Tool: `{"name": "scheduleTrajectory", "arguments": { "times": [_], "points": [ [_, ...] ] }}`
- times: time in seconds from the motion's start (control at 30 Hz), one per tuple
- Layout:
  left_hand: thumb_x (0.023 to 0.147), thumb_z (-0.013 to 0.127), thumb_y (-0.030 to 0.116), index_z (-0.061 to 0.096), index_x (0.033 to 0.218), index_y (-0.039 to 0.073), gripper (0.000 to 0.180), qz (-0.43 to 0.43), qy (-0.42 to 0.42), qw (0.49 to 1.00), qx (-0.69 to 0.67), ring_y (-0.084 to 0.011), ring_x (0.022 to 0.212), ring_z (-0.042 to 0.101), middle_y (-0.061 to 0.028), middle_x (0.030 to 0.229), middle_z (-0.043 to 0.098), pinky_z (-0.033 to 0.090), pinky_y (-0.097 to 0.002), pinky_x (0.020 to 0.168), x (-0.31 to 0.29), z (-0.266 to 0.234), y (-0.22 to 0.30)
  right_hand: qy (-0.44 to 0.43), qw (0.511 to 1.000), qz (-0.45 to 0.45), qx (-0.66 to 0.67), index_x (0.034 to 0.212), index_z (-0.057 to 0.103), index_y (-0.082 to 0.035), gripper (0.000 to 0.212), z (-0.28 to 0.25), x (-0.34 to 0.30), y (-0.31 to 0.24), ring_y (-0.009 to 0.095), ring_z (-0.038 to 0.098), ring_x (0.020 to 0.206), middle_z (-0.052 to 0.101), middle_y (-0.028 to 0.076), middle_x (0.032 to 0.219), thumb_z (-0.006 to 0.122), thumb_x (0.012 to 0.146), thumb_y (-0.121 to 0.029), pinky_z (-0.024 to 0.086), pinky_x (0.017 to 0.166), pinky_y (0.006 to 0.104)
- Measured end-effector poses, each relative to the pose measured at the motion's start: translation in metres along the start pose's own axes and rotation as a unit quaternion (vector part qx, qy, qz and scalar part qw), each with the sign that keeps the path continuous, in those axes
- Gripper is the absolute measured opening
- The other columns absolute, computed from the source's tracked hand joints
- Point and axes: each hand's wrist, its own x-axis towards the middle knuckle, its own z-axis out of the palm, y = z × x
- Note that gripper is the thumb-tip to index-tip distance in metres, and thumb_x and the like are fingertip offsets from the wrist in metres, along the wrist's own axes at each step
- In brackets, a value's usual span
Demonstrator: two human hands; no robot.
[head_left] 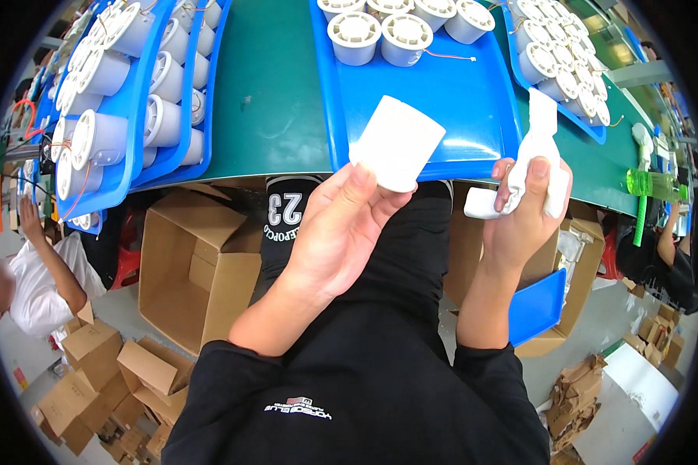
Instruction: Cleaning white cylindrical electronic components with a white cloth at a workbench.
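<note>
My left hand [329, 236] grips a white cup-shaped plastic housing [401, 139], thumb in front, the housing tilted above the near edge of a blue tray [461, 116]. Its smooth side wall faces me. A crumpled white cloth [541, 136] is bunched in my right hand [526, 217], with folds sticking out above and to the left of the fingers. The two hands are apart. At the tray's far end stand several white round housings [354, 37] with slotted tops; a thin red wire with a small white plug trails from one.
Stacked blue trays [143, 116] of similar housings stand at the left; another filled tray [558, 58] is at the right on the green table [260, 116]. A green bottle [647, 184] lies at the right edge. Cardboard boxes [186, 271] sit below. Co-workers [43, 287] are at both sides.
</note>
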Motion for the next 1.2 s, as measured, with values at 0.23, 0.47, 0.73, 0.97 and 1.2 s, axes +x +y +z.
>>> {"name": "scheduleTrajectory", "arguments": {
  "times": [0.23, 0.47, 0.73, 0.97, 1.2],
  "points": [
    [0.093, 0.064, 0.017, 0.051, 0.129, -0.005, 0.044, 0.072, 0.021, 0.997, 0.032, -0.0151, 0.109, 0.058, -0.0079, 0.116, 0.062, 0.045, -0.0315, 0.098, -0.001, 0.008, 0.000, -0.013, 1.000, -0.006, -0.026, 0.104, 0.053, 0.003, 0.029, 0.002, -0.007, -0.002, 0.012, 0.057, 0.058, 0.061, 0.012, 0.074, 0.065, 0.092, -0.021, 0.043, 0.051, 0.0228],
    [0.077, 0.079, 0.001, 0.046, 0.130, -0.011, 0.063, 0.231, 0.044, 0.941, 0.244, -0.0202, 0.111, 0.058, -0.0127, 0.122, 0.053, 0.050, -0.0326, 0.094, 0.003, 0.000, -0.008, -0.026, 0.999, 0.024, -0.024, 0.100, 0.054, 0.003, 0.022, 0.001, -0.012, -0.001, 0.014, 0.058, 0.060, 0.062, 0.012, 0.074, 0.062, 0.092, -0.015, 0.044, 0.053, 0.0241],
    [0.071, 0.084, 0.004, 0.047, 0.128, -0.012, 0.070, 0.309, 0.049, 0.899, 0.307, -0.0213, 0.105, 0.061, -0.0134, 0.118, 0.052, 0.053, -0.0323, 0.090, 0.004, 0.001, -0.010, -0.029, 0.998, 0.044, -0.035, 0.099, 0.054, 0.002, 0.020, -0.003, -0.016, 0.000, 0.015, 0.058, 0.062, 0.062, 0.012, 0.074, 0.062, 0.092, -0.015, 0.045, 0.057, 0.0257],
    [0.073, 0.079, -0.003, 0.043, 0.133, -0.012, 0.070, 0.349, 0.036, 0.845, 0.404, -0.0222, 0.113, 0.057, -0.0151, 0.123, 0.051, 0.048, -0.0341, 0.096, 0.004, -0.009, -0.004, -0.044, 0.997, 0.034, -0.047, 0.099, 0.054, 0.002, 0.021, -0.008, -0.019, -0.001, 0.015, 0.058, 0.062, 0.062, 0.012, 0.074, 0.062, 0.092, -0.016, 0.045, 0.056, 0.0263],
    [0.088, 0.066, 0.043, 0.042, 0.136, -0.002, 0.070, -0.033, -0.125, 0.949, -0.288, -0.0226, 0.100, 0.053, -0.0138, 0.124, 0.047, 0.049, -0.0312, 0.088, 0.010, -0.023, 0.012, -0.041, 0.998, 0.025, -0.029, 0.101, 0.053, 0.003, 0.021, -0.001, -0.020, -0.003, 0.015, 0.057, 0.061, 0.062, 0.014, 0.074, 0.061, 0.092, -0.015, 0.044, 0.056, 0.0258]
  ]
}}
